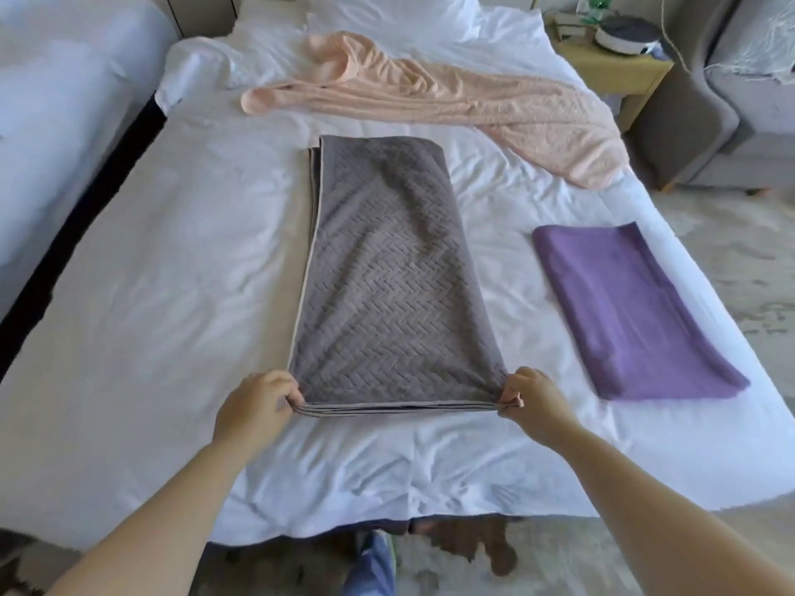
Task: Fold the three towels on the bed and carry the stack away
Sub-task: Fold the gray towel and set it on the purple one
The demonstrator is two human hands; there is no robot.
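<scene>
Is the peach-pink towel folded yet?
No. The crumpled peach-pink towel lies bunched and unfolded across the far side of the white bed.

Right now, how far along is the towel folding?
Done: the purple towel lies folded on the bed's right side. In hand: left hand and right hand pinch the near corners of the partly folded grey towel. Left: the peach towel lies crumpled beyond it; nothing is stacked yet.

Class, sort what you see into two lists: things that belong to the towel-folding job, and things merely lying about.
Job: grey towel, pinched at its near corners by the left hand and right hand; purple towel, folded; pink towel, unfolded; bed.

Lying about: bedside table; round device on it; grey armchair.
</scene>
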